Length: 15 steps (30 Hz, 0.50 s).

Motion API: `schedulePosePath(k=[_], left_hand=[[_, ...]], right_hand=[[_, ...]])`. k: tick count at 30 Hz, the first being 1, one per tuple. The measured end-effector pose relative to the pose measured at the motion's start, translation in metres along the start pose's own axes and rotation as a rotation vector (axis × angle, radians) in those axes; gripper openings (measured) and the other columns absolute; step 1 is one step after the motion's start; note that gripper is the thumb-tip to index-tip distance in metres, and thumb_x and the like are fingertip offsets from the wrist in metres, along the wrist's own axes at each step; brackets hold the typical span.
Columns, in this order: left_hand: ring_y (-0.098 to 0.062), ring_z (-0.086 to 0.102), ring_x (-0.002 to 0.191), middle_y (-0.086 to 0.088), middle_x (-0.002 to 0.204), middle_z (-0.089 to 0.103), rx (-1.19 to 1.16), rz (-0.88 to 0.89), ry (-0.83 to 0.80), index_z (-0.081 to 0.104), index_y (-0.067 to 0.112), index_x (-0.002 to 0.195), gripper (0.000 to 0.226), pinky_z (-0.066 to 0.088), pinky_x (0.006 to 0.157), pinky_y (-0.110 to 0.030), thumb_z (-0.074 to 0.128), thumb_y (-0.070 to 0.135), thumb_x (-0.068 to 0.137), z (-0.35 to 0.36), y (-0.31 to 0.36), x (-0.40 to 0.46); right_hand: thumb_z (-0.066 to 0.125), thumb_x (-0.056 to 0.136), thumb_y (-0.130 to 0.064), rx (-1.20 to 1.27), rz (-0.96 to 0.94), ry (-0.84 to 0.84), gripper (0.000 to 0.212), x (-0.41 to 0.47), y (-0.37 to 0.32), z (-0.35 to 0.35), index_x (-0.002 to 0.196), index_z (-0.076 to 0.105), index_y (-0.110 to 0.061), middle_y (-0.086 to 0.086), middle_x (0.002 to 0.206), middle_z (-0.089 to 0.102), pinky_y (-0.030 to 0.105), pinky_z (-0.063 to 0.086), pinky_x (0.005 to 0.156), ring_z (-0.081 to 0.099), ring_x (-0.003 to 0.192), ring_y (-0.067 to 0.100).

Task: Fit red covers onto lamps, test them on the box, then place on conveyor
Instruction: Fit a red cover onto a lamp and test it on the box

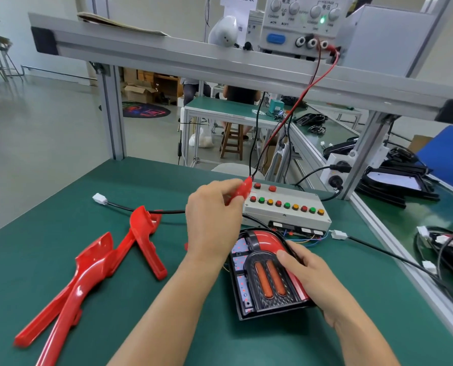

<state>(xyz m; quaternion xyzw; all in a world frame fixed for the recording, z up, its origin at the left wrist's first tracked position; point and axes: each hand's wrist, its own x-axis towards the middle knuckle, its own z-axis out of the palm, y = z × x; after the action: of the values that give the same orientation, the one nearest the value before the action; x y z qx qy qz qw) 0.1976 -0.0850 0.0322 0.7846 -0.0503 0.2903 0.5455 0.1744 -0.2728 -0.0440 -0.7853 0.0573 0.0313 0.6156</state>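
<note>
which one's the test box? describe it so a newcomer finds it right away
On the green work mat, look to the far right edge, just beyond the black lamp housing under the right hand. The grey rectangular test box sits there. Nothing else on the mat has its rows of round red, green and amber buttons.

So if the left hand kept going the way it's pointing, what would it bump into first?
Most likely the test box. The left hand holds a red cover whose tip points away and to the right, already over the box's near-left corner by the red buttons. Depth is hard to judge, so it may pass just above.
</note>
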Motion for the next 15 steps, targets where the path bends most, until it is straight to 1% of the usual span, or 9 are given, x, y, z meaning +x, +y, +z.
schedulePosePath(k=[2,3,5,7,9,11,12,13,15], left_hand=[[-0.003,0.067,0.076,0.017,0.074,0.071,-0.32,-0.123,0.019,0.076,0.024,0.094,0.03,0.052,0.072,-0.017,0.067,0.0,0.08,0.002,0.004,0.002],[-0.004,0.067,0.076,0.015,0.075,0.072,-0.475,-0.19,0.028,0.075,0.026,0.092,0.032,0.053,0.072,-0.016,0.066,-0.003,0.081,0.003,0.003,0.003],[-0.01,0.068,0.074,0.008,0.076,0.074,-0.731,-0.37,0.079,0.074,0.024,0.088,0.032,0.056,0.073,-0.023,0.064,-0.006,0.082,0.005,-0.002,0.006],[-0.013,0.067,0.071,0.0,0.078,0.073,-0.915,-0.568,0.13,0.072,0.014,0.094,0.025,0.058,0.071,-0.028,0.062,-0.007,0.083,0.006,-0.012,0.009],[-0.018,0.068,0.07,-0.008,0.081,0.072,-1.058,-0.704,0.123,0.069,0.005,0.102,0.021,0.059,0.066,-0.028,0.06,-0.004,0.086,0.008,-0.022,0.011],[-0.022,0.069,0.076,-0.013,0.087,0.07,-1.154,-0.798,0.113,0.065,0.002,0.108,0.021,0.06,0.068,-0.029,0.057,-0.002,0.089,0.01,-0.031,0.011],[-0.023,0.067,0.08,-0.014,0.089,0.069,-1.188,-0.834,0.114,0.063,0.001,0.111,0.022,0.06,0.071,-0.029,0.056,-0.002,0.09,0.011,-0.034,0.011],[-0.023,0.066,0.083,-0.014,0.09,0.068,-1.211,-0.859,0.115,0.062,0.001,0.112,0.023,0.058,0.072,-0.028,0.055,-0.002,0.09,0.013,-0.037,0.01],[-0.022,0.064,0.087,-0.013,0.09,0.067,-1.23,-0.875,0.104,0.062,0.001,0.112,0.023,0.058,0.073,-0.027,0.055,-0.001,0.091,0.016,-0.04,0.009]], right_hand=[[0.062,0.089,-0.046,-0.045,-0.009,0.056,0.049,0.0,-0.001,0.0,0.135,0.052,-0.033,-0.013,0.125,0.062,0.041,0.046,0.105,0.062,0.113,0.012],[0.062,0.089,-0.046,-0.061,-0.026,0.085,0.05,-0.001,-0.002,0.0,0.136,0.052,-0.033,-0.015,0.125,0.06,0.04,0.045,0.106,0.06,0.115,0.01],[0.061,0.09,-0.042,-0.08,-0.087,0.142,0.045,-0.003,-0.004,0.001,0.133,0.055,-0.032,-0.017,0.122,0.06,0.037,0.044,0.106,0.059,0.114,0.007],[0.06,0.091,-0.039,-0.074,-0.155,0.19,0.037,-0.004,-0.006,0.001,0.127,0.058,-0.034,-0.017,0.121,0.061,0.036,0.045,0.104,0.059,0.113,0.005],[0.06,0.09,-0.039,-0.084,-0.235,0.222,0.031,-0.006,-0.008,0.002,0.121,0.06,-0.036,-0.021,0.119,0.062,0.028,0.044,0.103,0.058,0.112,-0.001],[0.058,0.085,-0.045,-0.147,-0.334,0.237,0.033,-0.009,-0.011,0.004,0.117,0.061,-0.037,-0.024,0.119,0.062,0.008,0.04,0.096,0.055,0.109,-0.012],[0.057,0.083,-0.048,-0.182,-0.379,0.244,0.033,-0.01,-0.012,0.005,0.115,0.061,-0.039,-0.024,0.118,0.062,0.003,0.037,0.092,0.053,0.108,-0.015],[0.057,0.081,-0.049,-0.206,-0.417,0.252,0.033,-0.011,-0.013,0.006,0.113,0.062,-0.04,-0.024,0.117,0.063,0.003,0.036,0.091,0.053,0.109,-0.014],[0.059,0.081,-0.05,-0.243,-0.49,0.269,0.034,-0.014,-0.013,0.007,0.112,0.066,-0.037,-0.021,0.109,0.066,0.017,0.04,0.097,0.057,0.109,-0.004]])
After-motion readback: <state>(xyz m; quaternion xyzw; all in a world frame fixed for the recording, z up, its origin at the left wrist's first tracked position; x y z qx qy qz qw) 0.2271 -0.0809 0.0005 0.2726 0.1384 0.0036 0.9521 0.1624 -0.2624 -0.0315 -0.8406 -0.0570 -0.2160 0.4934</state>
